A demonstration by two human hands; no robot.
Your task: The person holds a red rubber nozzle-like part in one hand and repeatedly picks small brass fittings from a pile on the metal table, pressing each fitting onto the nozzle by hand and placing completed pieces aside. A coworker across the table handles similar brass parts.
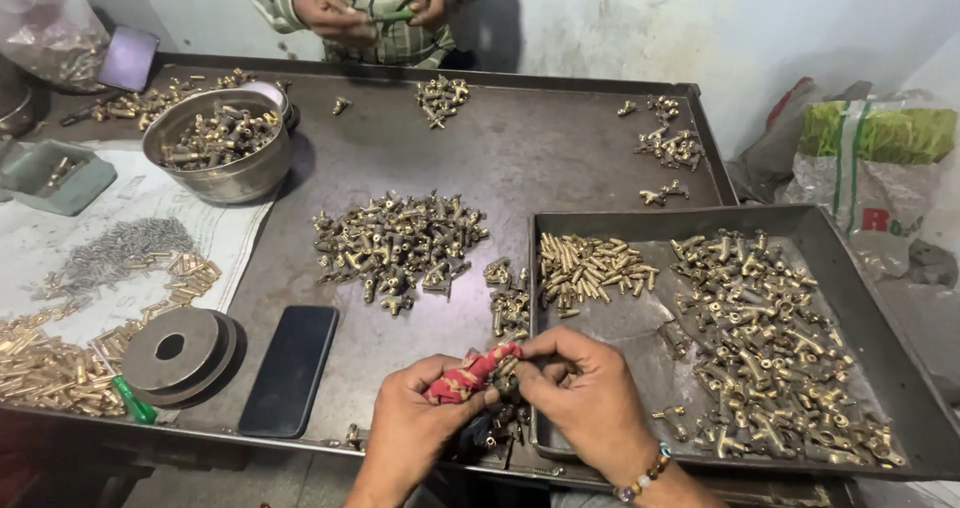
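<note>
My left hand (pixel 415 418) grips a tool wrapped in red patterned cloth (pixel 462 376) at the table's near edge. My right hand (pixel 580 393), with a bead bracelet at the wrist, pinches a small brass fitting (pixel 508 373) against the tool's tip. Both hands meet just left of a grey metal tray (pixel 860 313) that holds a pile of brass T-fittings (pixel 765 343) and a smaller heap of brass pins (pixel 585 268). A big pile of brass fittings (pixel 395 248) lies on the table ahead of my hands.
A black phone (pixel 290 368) and round metal discs (pixel 178 353) lie at my left. A steel bowl of fittings (pixel 220 143) stands far left. Another person's hands (pixel 375 13) work across the table. Sacks (pixel 870 168) sit at right.
</note>
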